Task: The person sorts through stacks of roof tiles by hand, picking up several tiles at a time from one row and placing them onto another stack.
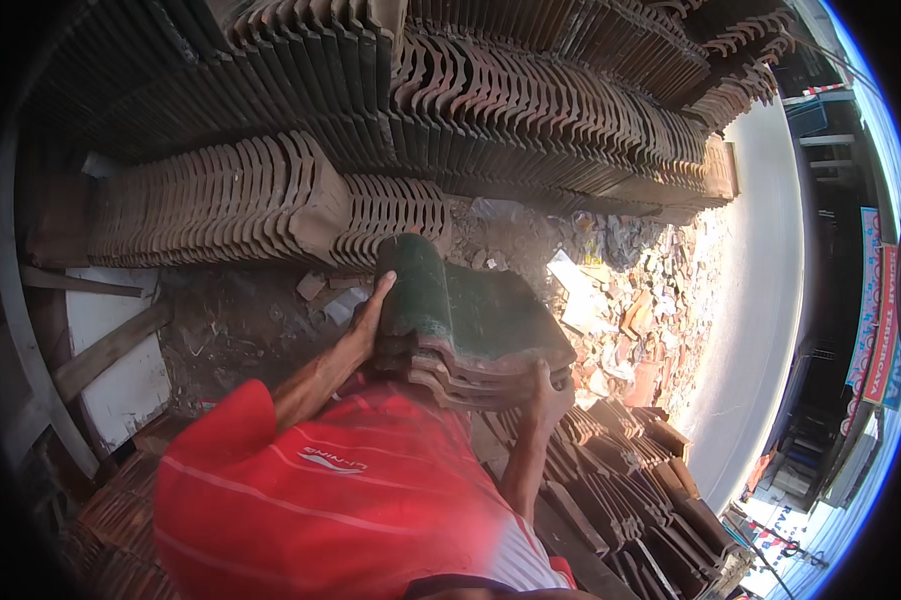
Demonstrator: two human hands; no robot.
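Centre: left hand (367,318), right hand (545,402), fingers (386,285) pinching tile stack (486,312) between; holding step, seemingly; next move needs level grip.

Cannot see the full fingers of the left hand (368,322), partly hidden by the held tiles (496,310). Cannot see most fingers of the right hand (548,402) either, tucked under the far end. Hard to count the layers, packed close and shaded. Can see only part of the red shirt (301,490), cut off by the lower edge, and of a dark curved thing (451,585) there, too little shown to name. Impossible to follow the tall rows of tiles (551,95) past the upper edge. Cannot separate small pieces in the glaring rubble (621,325), nor make out details inside the dark building (826,300).
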